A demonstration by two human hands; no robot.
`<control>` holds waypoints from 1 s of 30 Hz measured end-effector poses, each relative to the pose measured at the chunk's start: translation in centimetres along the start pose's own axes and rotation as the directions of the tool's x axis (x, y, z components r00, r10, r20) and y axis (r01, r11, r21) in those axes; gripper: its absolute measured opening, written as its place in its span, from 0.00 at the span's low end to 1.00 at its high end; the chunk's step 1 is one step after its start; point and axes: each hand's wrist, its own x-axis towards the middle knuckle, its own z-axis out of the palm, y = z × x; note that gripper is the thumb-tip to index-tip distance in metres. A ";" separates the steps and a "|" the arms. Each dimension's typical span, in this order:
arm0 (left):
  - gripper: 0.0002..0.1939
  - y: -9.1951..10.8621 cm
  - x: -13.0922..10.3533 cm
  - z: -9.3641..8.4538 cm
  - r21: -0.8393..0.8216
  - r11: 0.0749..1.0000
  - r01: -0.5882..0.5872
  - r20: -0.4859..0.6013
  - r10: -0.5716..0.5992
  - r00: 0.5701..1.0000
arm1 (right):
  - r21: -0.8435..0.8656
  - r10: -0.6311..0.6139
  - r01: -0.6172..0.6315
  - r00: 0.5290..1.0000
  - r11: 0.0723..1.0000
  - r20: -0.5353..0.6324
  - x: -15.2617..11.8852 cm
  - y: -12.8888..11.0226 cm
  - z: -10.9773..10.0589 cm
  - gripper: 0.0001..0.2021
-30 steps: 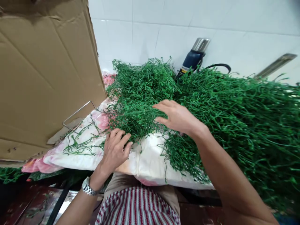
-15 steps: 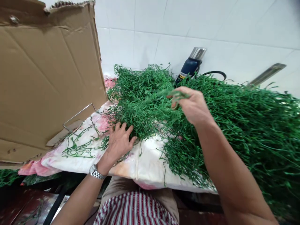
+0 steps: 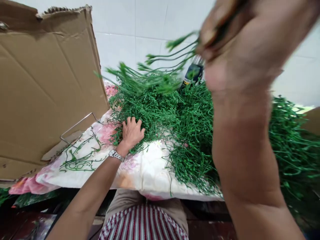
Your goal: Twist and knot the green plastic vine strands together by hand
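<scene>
My right hand (image 3: 222, 36) is raised high and close to the camera, blurred, closed round a small bunch of thin green stems (image 3: 150, 63). Their budded tips trail to the left above the table. Pressed on the edge of a large heap of similar green stems (image 3: 152, 106), my left hand (image 3: 132, 132) has its fingers apart and slightly bent. It wears a metal-banded watch (image 3: 116, 154) at the wrist. Several loose stems (image 3: 80, 160) lie on the floral cloth (image 3: 155, 166) left of that hand. My right forearm hides part of the heap.
A big cardboard box (image 3: 50, 86) stands at the left, with a bent wire frame (image 3: 77, 126) by its base. Behind the heap, a dark blue flask (image 3: 193, 73) leans near the white tiled wall (image 3: 120, 50). More stems (image 3: 292, 156) spread to the right.
My right hand has risen from just over the heap toward the camera, carrying the bunch of stems. My left hand has shifted slightly right and forward on the heap. The view has moved a little.
</scene>
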 end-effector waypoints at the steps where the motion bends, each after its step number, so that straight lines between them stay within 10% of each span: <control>1: 0.19 -0.1 -0.3 -0.3 -0.015 1.000 0.000 -0.016 -0.001 1.000 | 0.067 -0.181 0.193 0.971 0.979 -0.155 -0.4 0.2 1.0 0.20; 6: 0.22 -2.2 -3.0 -2.8 -0.092 0.995 -0.025 -0.094 0.016 0.995 | 0.313 0.050 -0.049 0.999 0.949 0.002 -5.2 2.1 4.5 0.10; 15: 0.26 -3.6 -9.9 -5.4 -0.081 0.983 -0.166 -0.299 0.135 0.945 | 0.545 0.393 -0.319 0.919 0.775 -0.021 -15.7 2.8 3.5 0.11; 21: 0.26 -3.2 -11.4 -3.3 -0.045 0.909 -0.414 0.149 0.416 0.897 | 0.635 0.503 -0.387 0.864 0.668 -0.002 -18.9 4.6 4.2 0.12; 25: 0.25 -4.5 -8.8 -2.3 0.052 0.952 -0.302 0.183 0.288 0.940 | 0.671 0.508 -0.418 0.858 0.612 0.072 -20.0 5.4 5.3 0.12; 30: 0.23 -4.2 -9.5 -5.0 -0.030 0.960 -0.278 0.087 0.279 0.956 | 0.567 0.514 -0.522 0.836 0.637 0.192 -21.9 5.6 6.5 0.10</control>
